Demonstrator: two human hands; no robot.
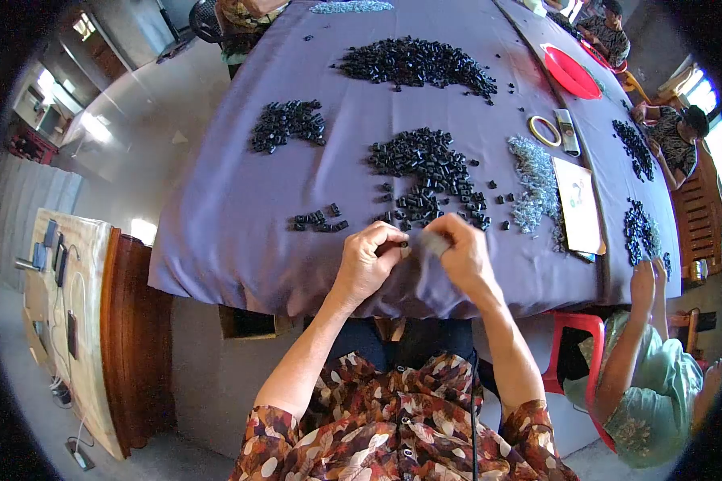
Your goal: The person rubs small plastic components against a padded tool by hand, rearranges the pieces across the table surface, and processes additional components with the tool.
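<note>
My left hand [367, 260] is closed in a pinch at the table's near edge, with a small black plastic piece [403, 244] between thumb and fingertips. Just to its right is my right hand [462, 252], fingers curled together and partly blurred. A greyish smear shows at its fingertips, too blurred to name. Directly beyond both hands lies a heap of small black plastic pieces [421, 164]. A smaller black cluster [319, 219] sits beyond my left hand. Off to the right is a pile of small clear pieces [533, 188].
A purple-grey cloth [225, 216] covers the table. More black heaps [417, 64] lie farther back. A cream ring [544, 131], a printed sheet [578, 204] and a red basin [571, 72] are at right. A person in green [650, 393] sits close on the right; other people sit around.
</note>
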